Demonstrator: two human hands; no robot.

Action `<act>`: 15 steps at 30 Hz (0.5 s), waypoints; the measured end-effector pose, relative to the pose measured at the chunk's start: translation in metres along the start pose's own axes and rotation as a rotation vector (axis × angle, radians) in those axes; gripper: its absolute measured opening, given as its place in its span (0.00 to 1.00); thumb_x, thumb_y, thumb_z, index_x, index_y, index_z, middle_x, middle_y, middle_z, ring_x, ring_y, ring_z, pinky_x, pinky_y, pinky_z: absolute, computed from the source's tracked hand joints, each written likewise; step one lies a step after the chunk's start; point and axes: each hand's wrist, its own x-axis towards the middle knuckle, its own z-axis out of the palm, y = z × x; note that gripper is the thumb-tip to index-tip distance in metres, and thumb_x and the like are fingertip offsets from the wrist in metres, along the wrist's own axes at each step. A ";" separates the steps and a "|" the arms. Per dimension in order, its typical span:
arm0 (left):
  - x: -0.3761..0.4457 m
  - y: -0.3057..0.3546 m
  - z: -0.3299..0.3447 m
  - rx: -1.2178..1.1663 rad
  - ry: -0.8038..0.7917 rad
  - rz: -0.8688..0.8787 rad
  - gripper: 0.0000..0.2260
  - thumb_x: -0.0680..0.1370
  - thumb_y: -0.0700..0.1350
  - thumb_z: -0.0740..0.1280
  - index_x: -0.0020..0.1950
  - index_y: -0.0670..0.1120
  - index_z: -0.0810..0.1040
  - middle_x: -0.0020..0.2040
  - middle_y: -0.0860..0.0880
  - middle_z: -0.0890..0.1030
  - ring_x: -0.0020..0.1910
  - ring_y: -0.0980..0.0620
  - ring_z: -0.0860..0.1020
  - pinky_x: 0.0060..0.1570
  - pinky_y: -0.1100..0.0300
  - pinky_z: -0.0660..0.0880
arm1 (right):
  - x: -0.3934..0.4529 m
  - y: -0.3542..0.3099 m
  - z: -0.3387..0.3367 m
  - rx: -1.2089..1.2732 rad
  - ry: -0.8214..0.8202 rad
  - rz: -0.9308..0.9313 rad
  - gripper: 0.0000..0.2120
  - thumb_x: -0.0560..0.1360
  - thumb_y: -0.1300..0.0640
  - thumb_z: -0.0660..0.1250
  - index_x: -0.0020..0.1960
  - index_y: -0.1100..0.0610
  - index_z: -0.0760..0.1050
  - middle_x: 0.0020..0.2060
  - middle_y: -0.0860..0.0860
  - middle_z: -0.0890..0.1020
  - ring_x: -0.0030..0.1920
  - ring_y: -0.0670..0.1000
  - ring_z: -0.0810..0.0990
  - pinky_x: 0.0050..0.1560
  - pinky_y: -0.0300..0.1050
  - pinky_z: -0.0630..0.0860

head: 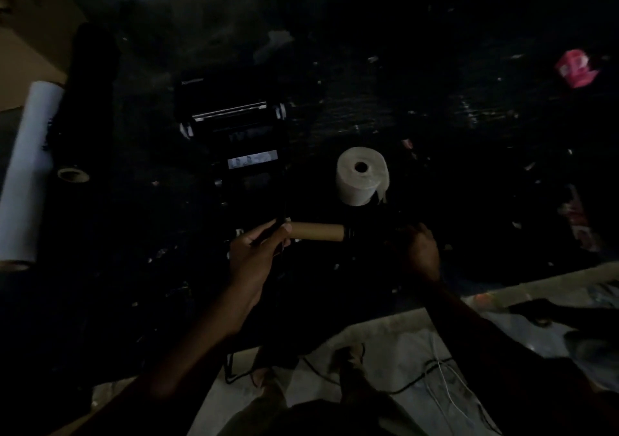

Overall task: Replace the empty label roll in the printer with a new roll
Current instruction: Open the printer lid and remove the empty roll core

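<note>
Pulling the empty core off its spindle

My left hand (258, 251) grips one end of the bare cardboard core (316, 231) over the tabletop (469, 174); I'd slide it straight off the black spindle (351, 233), which my right hand (420, 251) seems to hold, too dark to tell. The new roll (361, 176) stands just behind, beside the open printer (234, 127)

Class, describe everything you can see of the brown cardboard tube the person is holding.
The cardboard tube is a bare brown core with no labels visibly left on it, plain and matte. It lies roughly level, lengthwise left to right, above the dark table. The left hand grips its left end; a black ringed piece sticks out of its right end toward the right hand, where the dark hides any contact.
</note>
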 end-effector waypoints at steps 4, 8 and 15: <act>0.002 -0.008 0.015 0.040 0.006 -0.017 0.15 0.74 0.40 0.75 0.60 0.39 0.84 0.47 0.48 0.88 0.44 0.52 0.86 0.50 0.60 0.81 | 0.009 0.016 0.014 -0.051 -0.024 -0.030 0.25 0.68 0.37 0.62 0.52 0.53 0.84 0.49 0.54 0.84 0.54 0.58 0.79 0.55 0.50 0.74; 0.000 -0.009 0.028 0.095 0.017 -0.034 0.11 0.74 0.42 0.76 0.57 0.45 0.85 0.45 0.48 0.88 0.41 0.53 0.86 0.44 0.65 0.80 | -0.010 -0.021 -0.016 0.563 0.078 0.150 0.13 0.73 0.43 0.73 0.51 0.50 0.84 0.47 0.50 0.86 0.49 0.49 0.84 0.51 0.46 0.80; -0.005 -0.012 0.049 0.171 -0.038 -0.055 0.07 0.74 0.43 0.77 0.50 0.53 0.86 0.44 0.50 0.88 0.42 0.51 0.86 0.41 0.66 0.79 | -0.043 -0.044 -0.036 1.190 -0.165 0.152 0.07 0.74 0.68 0.72 0.48 0.58 0.85 0.34 0.49 0.87 0.36 0.44 0.85 0.40 0.36 0.80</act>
